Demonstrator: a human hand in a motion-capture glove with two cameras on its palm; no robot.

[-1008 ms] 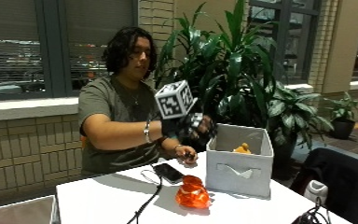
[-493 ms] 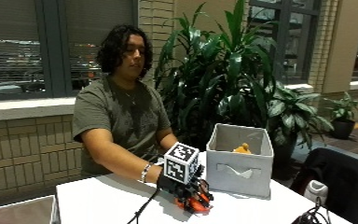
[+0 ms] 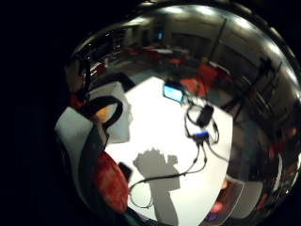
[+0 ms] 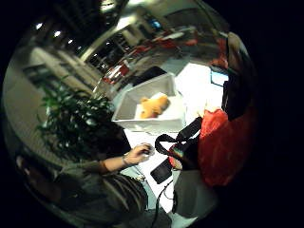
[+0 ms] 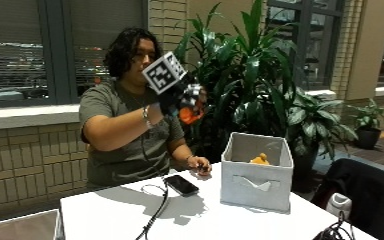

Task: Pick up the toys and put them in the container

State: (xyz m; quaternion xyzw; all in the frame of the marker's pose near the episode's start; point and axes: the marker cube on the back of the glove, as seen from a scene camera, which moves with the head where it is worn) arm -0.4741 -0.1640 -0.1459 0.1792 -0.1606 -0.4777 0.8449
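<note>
White tabletop (image 5: 112, 215) fills the foreground of the outside view, set in front of a brick wall with dark windows and a stand of tall green plants (image 5: 258, 75). One grey fabric container (image 5: 257, 171) stands on the table at about four o'clock from the seated person, its top open. One black phone (image 5: 181, 184) lies flat on the table just beside the container, at its nine o'clock, with a thin cable (image 5: 153, 215) trailing toward the near edge.

Two toys are in sight. One yellow-orange toy (image 5: 260, 160) lies inside the container, showing just over its rim; the thumb side palm view shows it resting on the container's floor. One red-orange toy (image 5: 191, 114) is up in the air at chest height, well above the table and at roughly ten o'clock from the container.

The gloved right hand (image 5: 175, 97) is raised, its fingers curled round the red-orange toy, which sits close against the palm in both palm views. The bare left hand (image 5: 199, 164) rests on the table's far edge, fingers loosely curled, touching neither toy.
</note>
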